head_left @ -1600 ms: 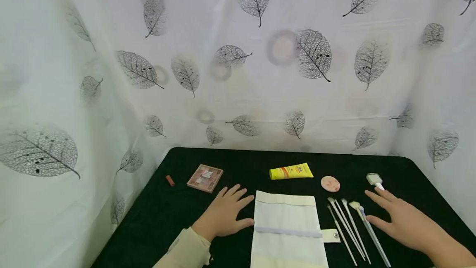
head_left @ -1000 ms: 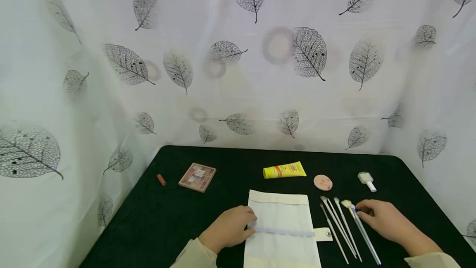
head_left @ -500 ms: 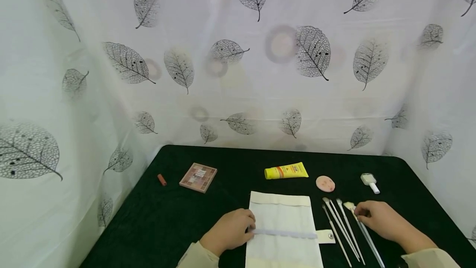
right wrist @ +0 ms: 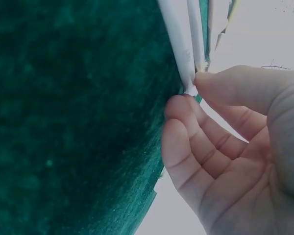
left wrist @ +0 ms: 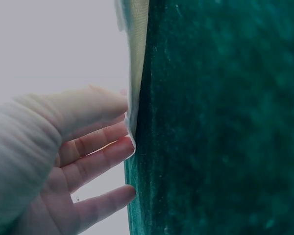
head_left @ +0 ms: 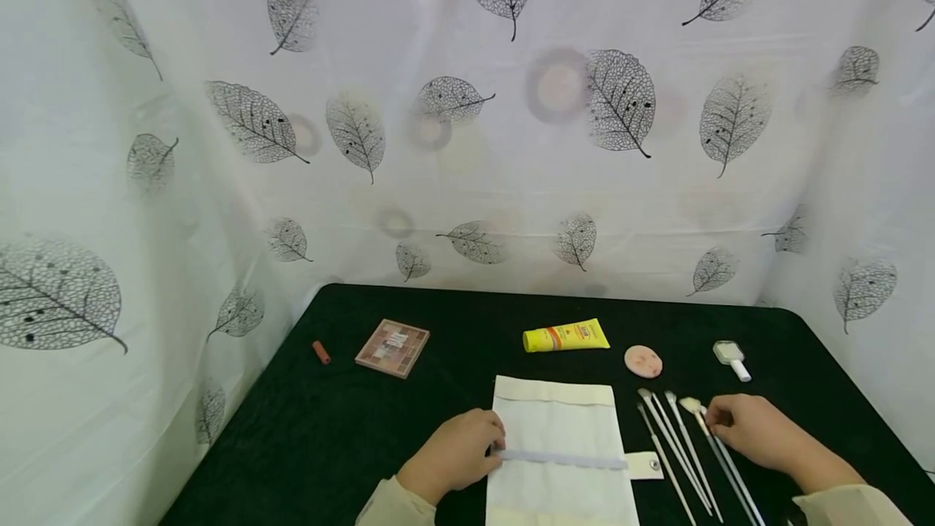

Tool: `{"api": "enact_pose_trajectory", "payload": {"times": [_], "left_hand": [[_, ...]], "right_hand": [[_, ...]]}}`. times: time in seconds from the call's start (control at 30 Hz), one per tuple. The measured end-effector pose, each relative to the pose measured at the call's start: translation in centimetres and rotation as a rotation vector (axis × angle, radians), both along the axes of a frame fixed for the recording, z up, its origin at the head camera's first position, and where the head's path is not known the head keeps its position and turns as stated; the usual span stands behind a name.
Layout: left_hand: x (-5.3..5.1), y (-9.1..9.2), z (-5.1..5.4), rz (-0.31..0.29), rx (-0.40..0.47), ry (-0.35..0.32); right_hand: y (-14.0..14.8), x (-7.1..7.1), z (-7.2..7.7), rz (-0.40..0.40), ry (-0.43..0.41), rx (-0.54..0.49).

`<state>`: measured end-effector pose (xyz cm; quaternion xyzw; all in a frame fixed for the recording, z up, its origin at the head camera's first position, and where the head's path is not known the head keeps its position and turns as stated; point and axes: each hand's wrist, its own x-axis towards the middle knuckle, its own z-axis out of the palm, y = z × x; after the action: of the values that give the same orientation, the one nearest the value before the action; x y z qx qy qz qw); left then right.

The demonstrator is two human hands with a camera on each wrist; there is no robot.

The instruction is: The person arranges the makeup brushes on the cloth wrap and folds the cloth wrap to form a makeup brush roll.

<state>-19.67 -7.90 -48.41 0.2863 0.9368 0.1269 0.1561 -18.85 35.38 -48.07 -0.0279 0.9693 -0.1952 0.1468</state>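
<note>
An unrolled cream cloth brush roll [head_left: 558, 420] lies on the dark green table, its snap tab [head_left: 644, 466] pointing right. My left hand [head_left: 458, 451] pinches the roll's left edge; in the left wrist view the thumb and fingertips hold the cloth edge [left wrist: 136, 63]. To the right of the roll lie several makeup brushes [head_left: 682, 449] side by side. My right hand [head_left: 756, 433] pinches the rightmost makeup brush [head_left: 740, 481] near its upper end. Its pale handle [right wrist: 178, 39] meets the thumb and fingertips in the right wrist view; the fingers hide its head.
Behind the roll are a yellow tube [head_left: 566, 337], a round pink puff [head_left: 644, 361] and a small white hand mirror [head_left: 731, 359]. An eyeshadow palette [head_left: 393, 348] and a small reddish stick [head_left: 321, 352] lie at left. A leaf-print curtain [head_left: 453, 169] surrounds the table.
Both hands have come down from above the table, the left onto the roll's edge, the right onto the rightmost brush. That brush now lies slightly apart from the fan-headed brush beside it.
</note>
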Motion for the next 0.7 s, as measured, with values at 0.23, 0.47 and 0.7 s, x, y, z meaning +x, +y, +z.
{"api": "enact_pose_trajectory", "payload": {"times": [0.23,0.47,0.7], "left_hand": [[0.0,0.05,0.05,-0.004,-0.01,0.016],[-0.03,0.02,-0.05,0.0,-0.012,0.022],[0.0,0.09,0.01,0.019,0.001,0.006]], "right_hand": [[0.27,0.06,0.02,-0.024,-0.016,-0.007],[0.23,0.0,0.05,-0.003,-0.028,0.004],[0.25,0.01,0.06,-0.01,-0.037,0.014]]}}
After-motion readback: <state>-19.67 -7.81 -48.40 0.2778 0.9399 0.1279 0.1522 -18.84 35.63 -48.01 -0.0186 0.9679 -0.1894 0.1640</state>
